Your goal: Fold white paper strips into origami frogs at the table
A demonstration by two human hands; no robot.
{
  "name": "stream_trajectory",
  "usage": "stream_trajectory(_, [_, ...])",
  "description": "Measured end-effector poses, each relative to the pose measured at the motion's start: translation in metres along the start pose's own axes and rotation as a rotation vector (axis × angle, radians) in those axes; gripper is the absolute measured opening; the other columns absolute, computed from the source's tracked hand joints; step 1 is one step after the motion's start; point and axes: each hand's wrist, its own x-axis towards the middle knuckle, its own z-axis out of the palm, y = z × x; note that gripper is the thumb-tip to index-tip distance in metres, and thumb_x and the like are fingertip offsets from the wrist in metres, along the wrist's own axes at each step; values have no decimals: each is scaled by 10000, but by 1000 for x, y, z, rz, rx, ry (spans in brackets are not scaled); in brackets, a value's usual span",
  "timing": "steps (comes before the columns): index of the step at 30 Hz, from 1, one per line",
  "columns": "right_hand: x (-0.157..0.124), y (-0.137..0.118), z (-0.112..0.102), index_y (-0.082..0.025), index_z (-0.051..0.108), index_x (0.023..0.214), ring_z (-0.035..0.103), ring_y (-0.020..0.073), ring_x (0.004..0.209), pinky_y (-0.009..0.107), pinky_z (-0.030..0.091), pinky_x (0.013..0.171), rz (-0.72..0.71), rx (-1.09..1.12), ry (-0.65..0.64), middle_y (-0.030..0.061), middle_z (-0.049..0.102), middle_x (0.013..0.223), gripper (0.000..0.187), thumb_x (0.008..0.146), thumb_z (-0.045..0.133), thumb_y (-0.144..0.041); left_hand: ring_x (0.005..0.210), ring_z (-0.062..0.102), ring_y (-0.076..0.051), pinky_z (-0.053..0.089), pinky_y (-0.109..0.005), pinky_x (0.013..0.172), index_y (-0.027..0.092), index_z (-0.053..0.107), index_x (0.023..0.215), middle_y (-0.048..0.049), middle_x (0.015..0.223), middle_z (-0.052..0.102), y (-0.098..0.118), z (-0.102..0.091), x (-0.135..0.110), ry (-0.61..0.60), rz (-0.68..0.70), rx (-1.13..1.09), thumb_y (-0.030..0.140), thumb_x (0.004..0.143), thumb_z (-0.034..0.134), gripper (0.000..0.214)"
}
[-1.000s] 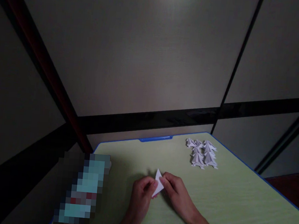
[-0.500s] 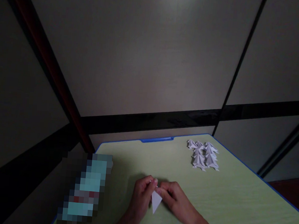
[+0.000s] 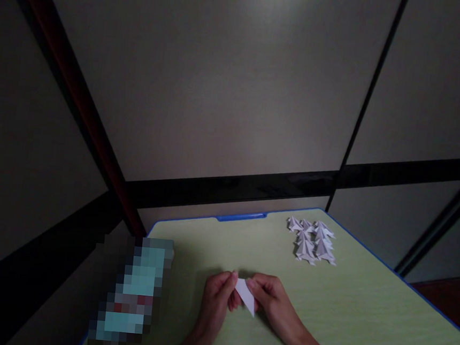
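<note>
A small piece of folded white paper (image 3: 246, 296) is held between my two hands, its pointed end slanting down to the right. My left hand (image 3: 219, 292) pinches its upper left corner between thumb and fingers. On the other side, the thumb of my right hand (image 3: 268, 294) presses on the paper's right edge, the fingers curled behind it. My fingers cover parts of the paper's edges. Further off, at the back right of the table, lie several folded white paper figures (image 3: 305, 249) in two overlapping rows.
The light green table (image 3: 364, 297) has a blue rim and a blue handle (image 3: 242, 217) at its far edge. A pixelated turquoise item (image 3: 135, 287) lies along the left side. Behind the table stand large panels (image 3: 228, 97) with a dark band.
The folded paper has turned, so its point has swung from straight down to lower right. My right hand has shifted slightly on the paper. The paper figures have stayed in place.
</note>
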Motion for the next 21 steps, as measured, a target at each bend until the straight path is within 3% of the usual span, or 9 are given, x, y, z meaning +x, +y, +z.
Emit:
stream_trajectory(5, [1, -2, -2, -171, 365, 441, 259, 72, 402, 199, 194, 382, 40, -68, 119, -64, 289, 419, 391, 670, 453, -475, 309, 318, -63, 241, -185, 346, 158, 417, 366, 49, 313, 371, -1, -2, 0, 2, -17, 18, 468, 609, 497, 402])
stream_trajectory(11, [0, 0, -2, -148, 456, 552, 315, 86, 468, 198, 244, 443, -42, -81, -52, -45, 347, 493, 312, 736, 412, -396, 320, 331, -66, 255, -180, 343, 155, 417, 360, 50, 310, 370, 0, -4, 2, 138, 39, 2, 465, 597, 511, 402])
stream_trajectory(14, [-1, 1, -2, -144, 487, 591, 319, 93, 500, 200, 252, 462, -77, -80, -50, -34, 360, 530, 320, 757, 375, -393, 325, 346, -64, 266, -171, 327, 140, 476, 409, 41, 345, 410, -4, -4, 4, 139, 73, -7, 409, 618, 521, 344])
stream_trajectory(17, [-1, 3, -3, -147, 452, 537, 282, 86, 486, 199, 232, 447, -51, -106, 27, -44, 319, 512, 325, 733, 413, -403, 419, 436, -80, 343, -167, 367, 140, 593, 687, -1, 568, 552, -6, -4, 4, 127, 148, -1, 279, 613, 568, 160])
stream_trajectory(21, [3, 4, -4, -163, 367, 441, 225, 67, 414, 201, 181, 404, -9, -22, 42, -67, 273, 427, 377, 699, 456, -423, 526, 497, -106, 377, -161, 366, 163, 612, 772, -33, 753, 564, -7, -4, 3, 96, 203, -2, 211, 620, 561, 167])
